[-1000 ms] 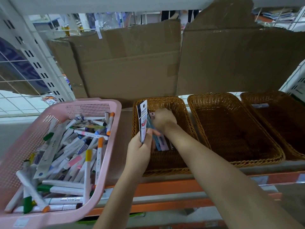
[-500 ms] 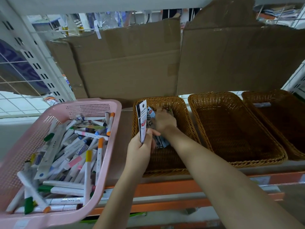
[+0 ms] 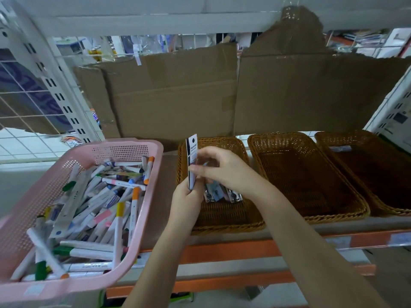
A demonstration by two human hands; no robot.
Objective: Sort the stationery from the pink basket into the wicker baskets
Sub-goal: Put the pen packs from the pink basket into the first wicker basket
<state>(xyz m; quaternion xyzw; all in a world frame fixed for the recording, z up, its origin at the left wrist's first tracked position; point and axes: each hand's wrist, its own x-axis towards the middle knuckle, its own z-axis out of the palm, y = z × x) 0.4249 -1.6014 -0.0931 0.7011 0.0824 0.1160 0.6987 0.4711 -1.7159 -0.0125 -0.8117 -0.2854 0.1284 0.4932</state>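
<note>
The pink basket (image 3: 124, 150) stands at the left end of the shelf (image 3: 244, 250), still heaped with markers and pens (image 3: 104, 203) — most of the sorting is yet to do, by the look of it. Just right of it the left hand (image 3: 185, 200) is closed round the lower end of a small stack of carded packs (image 3: 192, 162), held upright over the near-left corner of the first wicker basket (image 3: 224, 225). The right hand (image 3: 222, 167) reaches across from the right, thumb and fingertips pinched on the stack's right-hand face — whether it has one pack free or only touches it, I cannot tell.

The step in hand seems to be peeling one pack off the stack and laying it in this basket. To do it well, the left grip should keep hold of the bottom edge while the right slides a single pack off sideways, then lays it flat beside the packs already there (image 3: 222, 194), same way round.

Those packs lie on the basket floor directly below both hands, just under the right wrist. The middle wicker basket (image 3: 311, 218) looks empty; the right-hand one (image 3: 400, 211) holds one pale item at its far end (image 3: 340, 148).
</note>
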